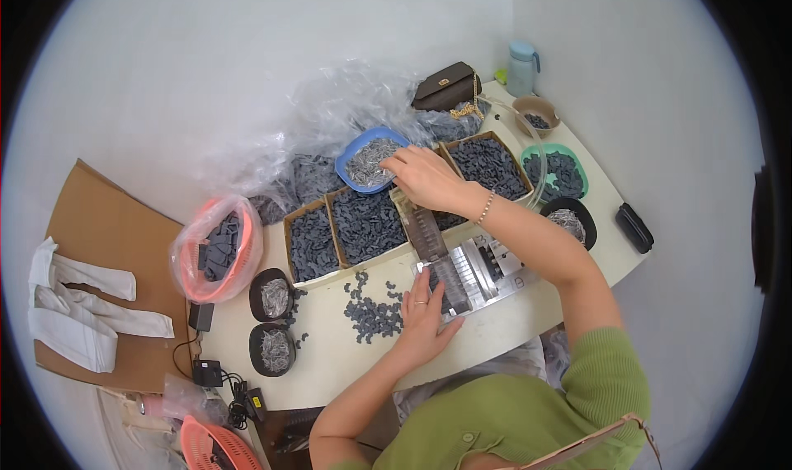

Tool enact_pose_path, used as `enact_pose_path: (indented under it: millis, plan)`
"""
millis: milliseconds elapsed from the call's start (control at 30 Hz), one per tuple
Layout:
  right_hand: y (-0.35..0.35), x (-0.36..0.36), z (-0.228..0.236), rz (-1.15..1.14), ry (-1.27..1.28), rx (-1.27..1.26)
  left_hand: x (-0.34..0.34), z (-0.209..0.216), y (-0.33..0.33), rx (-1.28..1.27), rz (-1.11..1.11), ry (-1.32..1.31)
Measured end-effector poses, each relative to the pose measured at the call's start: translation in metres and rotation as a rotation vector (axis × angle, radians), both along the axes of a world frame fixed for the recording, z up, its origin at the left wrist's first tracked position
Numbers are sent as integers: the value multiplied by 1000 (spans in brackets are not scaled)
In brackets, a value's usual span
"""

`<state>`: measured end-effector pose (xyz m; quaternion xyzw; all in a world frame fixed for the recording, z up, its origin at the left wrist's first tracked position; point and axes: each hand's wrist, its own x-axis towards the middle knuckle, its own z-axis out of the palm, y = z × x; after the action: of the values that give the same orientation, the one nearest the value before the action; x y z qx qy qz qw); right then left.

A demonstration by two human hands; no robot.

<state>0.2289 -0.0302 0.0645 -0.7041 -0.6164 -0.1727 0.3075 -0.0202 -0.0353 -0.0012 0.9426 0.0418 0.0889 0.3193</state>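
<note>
My left hand (425, 313) lies flat on the white table (346, 371), fingers spread, its fingertips touching the near end of a metal fixture (474, 268) with a long slotted rail (431, 239). Beside it lies a loose pile of small dark plastic parts (371, 315). My right hand (425, 177), with a bead bracelet on the wrist, reaches over the far end of the rail next to a blue bowl of silvery metal pieces (370, 161). Its fingers are curled; whether they pinch something is hidden.
Cardboard boxes of dark parts (363, 223) (312, 243) (488, 165) line the table's far side. A green bowl (557, 173), black bowls (272, 297) (571, 218), a pink basket in plastic (219, 247), a brown purse (445, 86), a bottle (521, 66) and crumpled plastic wrap (346, 107) surround them.
</note>
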Motion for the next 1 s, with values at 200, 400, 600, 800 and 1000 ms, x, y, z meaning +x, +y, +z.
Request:
enact_pose_path:
  millis: [200,400,600,800,1000]
  plan:
    - [-27,-8,-9,23,70,-94,4,9,17,373,-152,-30]
    - [-45,-4,-19,5,101,14,-2,-8,-11,170,-11,37]
    - [-38,-9,-31,-13,185,29,1,-17,-24,78,67,33]
    - [-49,-31,-9,91,512,105,-6,-7,-2,-10,183,-145]
    - [-133,-98,-19,347,-308,185,-38,8,37,-36,416,-254]
